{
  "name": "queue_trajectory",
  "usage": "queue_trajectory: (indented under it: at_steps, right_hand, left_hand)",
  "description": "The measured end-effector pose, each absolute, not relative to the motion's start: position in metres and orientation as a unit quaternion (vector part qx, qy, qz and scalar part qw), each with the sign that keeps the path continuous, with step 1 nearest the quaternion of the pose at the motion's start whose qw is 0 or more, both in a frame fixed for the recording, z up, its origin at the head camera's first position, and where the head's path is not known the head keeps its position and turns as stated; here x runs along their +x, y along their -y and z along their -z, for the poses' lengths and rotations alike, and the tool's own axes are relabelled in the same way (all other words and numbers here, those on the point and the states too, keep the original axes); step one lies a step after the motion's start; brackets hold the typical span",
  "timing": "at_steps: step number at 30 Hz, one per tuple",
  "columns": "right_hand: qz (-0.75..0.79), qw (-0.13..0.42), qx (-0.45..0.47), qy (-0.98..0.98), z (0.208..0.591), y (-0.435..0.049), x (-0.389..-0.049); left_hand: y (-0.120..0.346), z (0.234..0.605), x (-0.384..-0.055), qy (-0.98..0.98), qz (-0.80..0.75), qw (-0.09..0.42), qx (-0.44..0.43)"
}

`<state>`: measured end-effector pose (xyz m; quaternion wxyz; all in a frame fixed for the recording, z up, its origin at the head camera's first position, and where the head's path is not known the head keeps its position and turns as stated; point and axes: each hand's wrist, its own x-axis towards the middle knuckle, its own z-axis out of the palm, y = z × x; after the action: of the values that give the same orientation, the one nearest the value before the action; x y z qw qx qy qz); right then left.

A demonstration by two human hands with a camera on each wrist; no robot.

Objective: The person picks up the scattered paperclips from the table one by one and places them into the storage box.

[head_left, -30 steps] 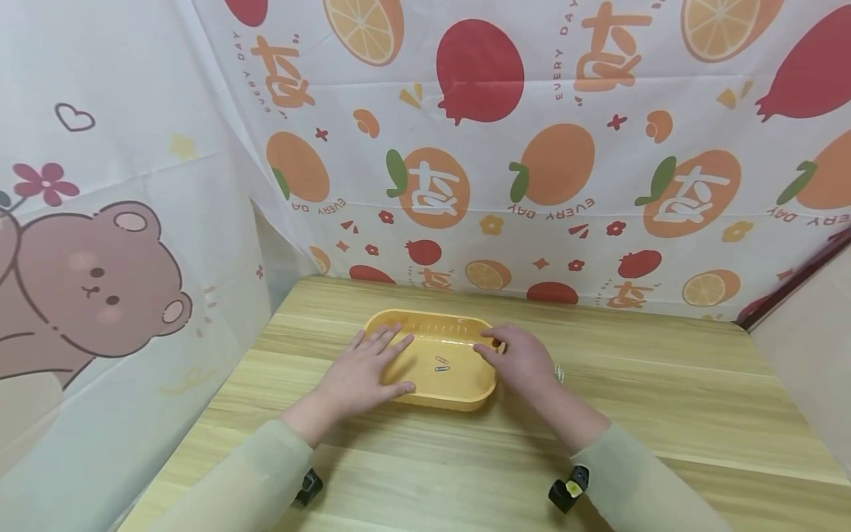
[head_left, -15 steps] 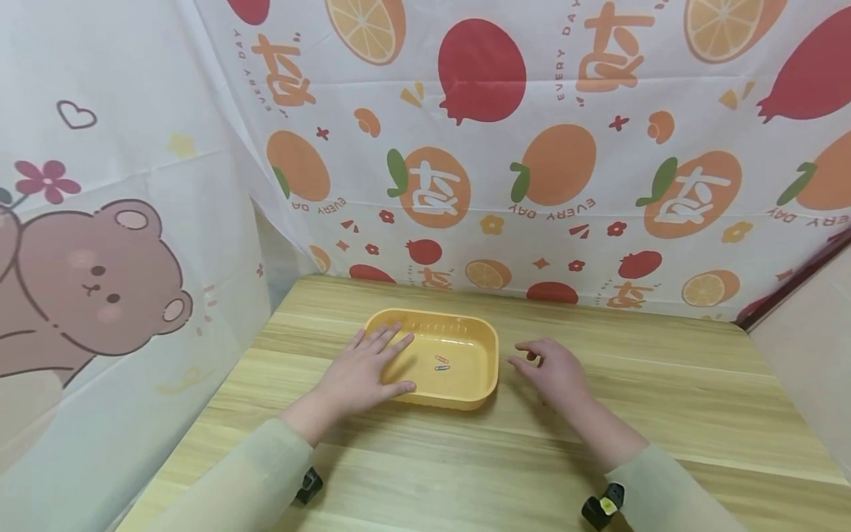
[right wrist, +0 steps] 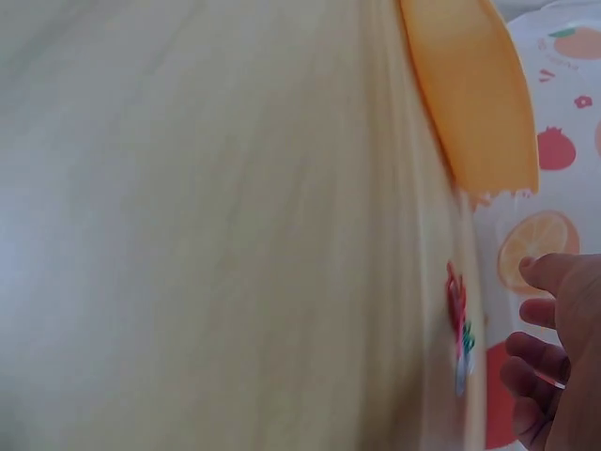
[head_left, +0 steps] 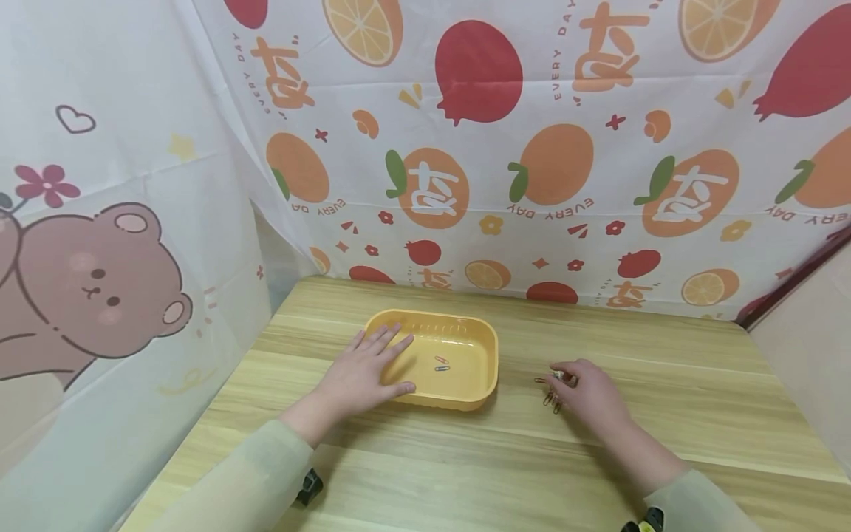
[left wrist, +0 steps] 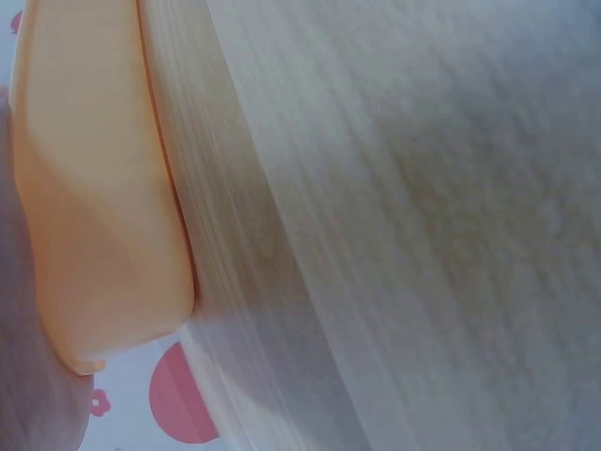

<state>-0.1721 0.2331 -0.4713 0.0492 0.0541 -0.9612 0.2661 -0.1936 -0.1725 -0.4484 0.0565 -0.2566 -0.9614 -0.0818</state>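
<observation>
A yellow plastic tray stands on the table, with two small paper clips, one pinkish and one blue, on its floor. My left hand rests over the tray's left side, fingers spread and straight. To the tray's right lies a small pile of paper clips, partly hidden by my right hand. That hand hovers at the pile with loosely bent fingers. In the right wrist view the colored clips lie apart from the fingertips, and nothing shows between thumb and fingers.
The wooden table extends around the tray on all sides. A white cloth with fruit prints hangs behind the table's back edge. Another cloth with a bear print hangs at the left.
My right hand has moved from over the tray's right rim away to the right, to the paper clip pile. The left hand and the tray have stayed in place.
</observation>
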Motion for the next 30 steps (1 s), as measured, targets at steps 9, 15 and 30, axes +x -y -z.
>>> queue_trajectory:
  at_steps: [9,15,30]
  right_hand:
    - [-0.260,0.053,0.054,0.963,0.480,-0.252,-0.161]
    - [-0.247,0.051,0.055,0.966,0.483,-0.257,-0.159]
    - [-0.230,0.051,0.060,0.970,0.488,-0.264,-0.152]
  left_hand:
    - [0.173,0.451,-0.193,0.958,0.090,0.071,-0.263]
    - [0.172,0.449,-0.193,0.958,0.095,0.067,-0.261]
    - [0.173,0.450,-0.194,0.959,0.086,0.065,-0.262]
